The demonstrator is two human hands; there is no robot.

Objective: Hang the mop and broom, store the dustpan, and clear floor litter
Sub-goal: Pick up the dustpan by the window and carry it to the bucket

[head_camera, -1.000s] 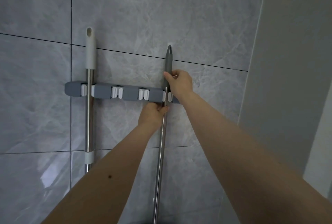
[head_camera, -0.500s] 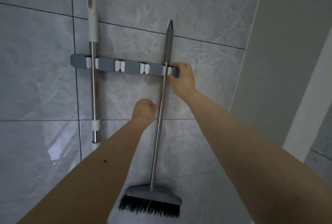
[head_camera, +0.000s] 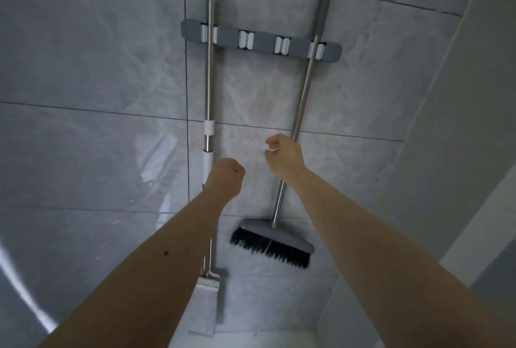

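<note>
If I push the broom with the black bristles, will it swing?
Probably: the grey broom with black bristles hangs from one white clip on the grey wall rail, head clear of the floor. Its metal pole looks stiff, the bristles likely bendy.

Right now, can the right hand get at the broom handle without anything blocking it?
Probably yes: the right hand hangs empty just in front of the broom handle, nothing between them; the left hand sits off to the side.

Dim, cool, even lighting. Soft glare streaks lie on the glossy wall tiles [head_camera: 83, 82] at centre left and lower left. Wide-angle bending curves lines toward the frame edges. Focus slightly soft throughout.
</note>
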